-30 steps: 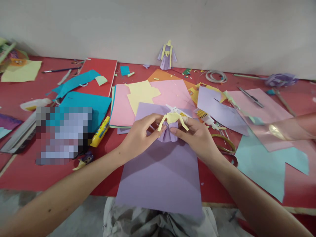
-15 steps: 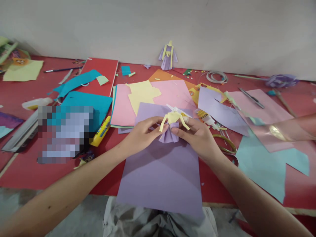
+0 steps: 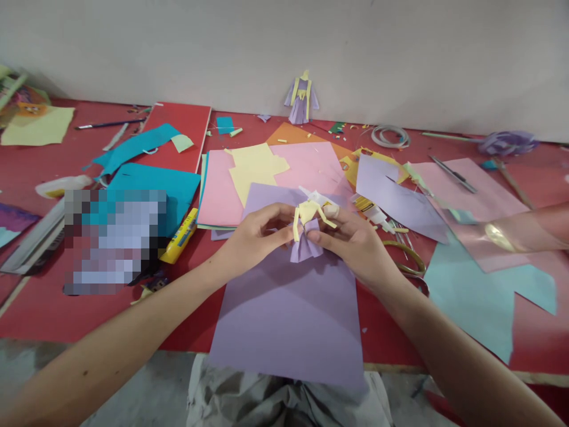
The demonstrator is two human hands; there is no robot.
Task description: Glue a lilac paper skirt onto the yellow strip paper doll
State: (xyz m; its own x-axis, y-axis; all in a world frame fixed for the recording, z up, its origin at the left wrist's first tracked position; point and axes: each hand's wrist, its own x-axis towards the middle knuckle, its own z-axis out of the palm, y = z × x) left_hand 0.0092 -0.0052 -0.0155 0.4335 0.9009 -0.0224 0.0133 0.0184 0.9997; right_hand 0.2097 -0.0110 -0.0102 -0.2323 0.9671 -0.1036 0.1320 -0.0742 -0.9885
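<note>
A small paper figure with a yellow top and arms and a pleated purple skirt is held above a large purple sheet. My left hand pinches its left side at the waist. From the right, my right hand grips the waist and skirt between thumb and fingers; some fingertips are hidden behind the figure. Against the wall leans a similar purple and yellow paper figure.
On the red table lie a yellow glue stick, pink sheets, scissors, a pen and a blurred-out object. At the right, another person's forearm rests over paper.
The figure in my hands has tilted and turned slightly, its skirt swinging a little lower left. Both hands keep their hold, and the view has shifted slightly.
</note>
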